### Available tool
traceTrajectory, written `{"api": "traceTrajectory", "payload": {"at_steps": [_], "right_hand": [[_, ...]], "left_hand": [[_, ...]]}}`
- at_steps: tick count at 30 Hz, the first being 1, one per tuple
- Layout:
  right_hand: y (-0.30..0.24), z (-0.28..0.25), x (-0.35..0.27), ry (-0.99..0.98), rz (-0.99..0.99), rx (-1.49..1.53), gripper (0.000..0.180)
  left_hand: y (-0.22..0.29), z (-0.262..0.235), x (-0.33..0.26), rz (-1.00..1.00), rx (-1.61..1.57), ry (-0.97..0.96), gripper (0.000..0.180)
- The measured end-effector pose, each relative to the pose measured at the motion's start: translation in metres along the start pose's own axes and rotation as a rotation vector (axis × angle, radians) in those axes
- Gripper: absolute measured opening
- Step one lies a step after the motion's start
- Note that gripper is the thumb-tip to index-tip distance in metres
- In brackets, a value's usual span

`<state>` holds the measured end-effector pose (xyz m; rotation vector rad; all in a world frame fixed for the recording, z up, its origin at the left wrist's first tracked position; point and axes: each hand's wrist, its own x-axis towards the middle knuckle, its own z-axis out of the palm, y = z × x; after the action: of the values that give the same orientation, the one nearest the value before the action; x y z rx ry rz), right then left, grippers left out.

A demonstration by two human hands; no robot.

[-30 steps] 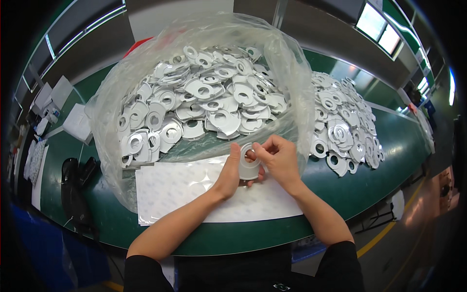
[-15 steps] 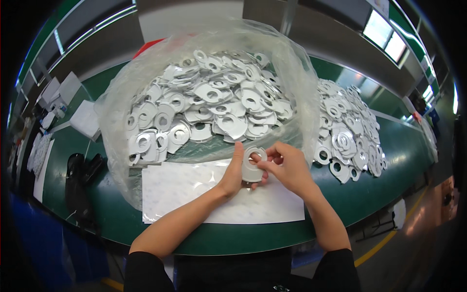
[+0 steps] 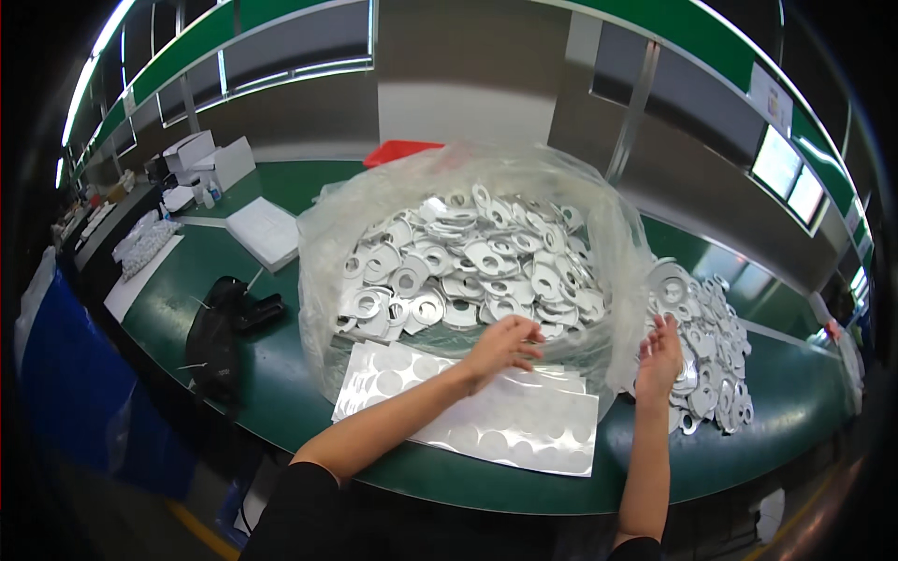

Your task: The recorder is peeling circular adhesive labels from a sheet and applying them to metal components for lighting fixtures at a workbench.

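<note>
A clear plastic bag (image 3: 323, 234) lies open on the green bench, full of flat white rings (image 3: 468, 266). My left hand (image 3: 505, 344) hovers at the bag's near edge with its fingers loosely spread and nothing in it. Over to the right, my right hand (image 3: 660, 357) is open, palm turned inward, touching the edge of a loose pile of the same rings (image 3: 716, 351). Under my left forearm a shiny backing sheet with round white stickers (image 3: 468, 421) lies flat in front of the bag.
A black bag-like object (image 3: 220, 337) sits left of the plastic bag. White boxes (image 3: 267, 229) and smaller white items (image 3: 201, 154) stand further left. A red tray (image 3: 402, 150) lies behind the bag. The bench's front edge (image 3: 486, 496) curves close to me.
Both hands were together holding one ring over the sticker sheet. They have parted: the right went to the loose pile, the left toward the bag, and neither holds the ring.
</note>
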<state>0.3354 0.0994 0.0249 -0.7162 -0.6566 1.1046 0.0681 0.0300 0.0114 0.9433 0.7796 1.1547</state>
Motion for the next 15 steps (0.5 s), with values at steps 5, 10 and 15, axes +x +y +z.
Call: {"api": "traceTrajectory", "payload": {"at_steps": [5, 10, 15], "right_hand": [[0.011, -0.016, 0.009, 0.143, -0.245, -0.245, 0.031], [0.040, 0.003, -0.011, -0.136, -0.439, -0.400, 0.022], [0.031, 0.015, -0.040, -0.355, -0.699, -0.749, 0.018]], "left_hand": [[0.043, -0.042, 0.041, 0.455, 0.737, 0.370, 0.027], [0.088, -0.113, 0.089, 0.733, 1.635, 0.584, 0.070], [0.112, -0.133, 0.117, 0.060, 1.661, 0.449, 0.095]]}}
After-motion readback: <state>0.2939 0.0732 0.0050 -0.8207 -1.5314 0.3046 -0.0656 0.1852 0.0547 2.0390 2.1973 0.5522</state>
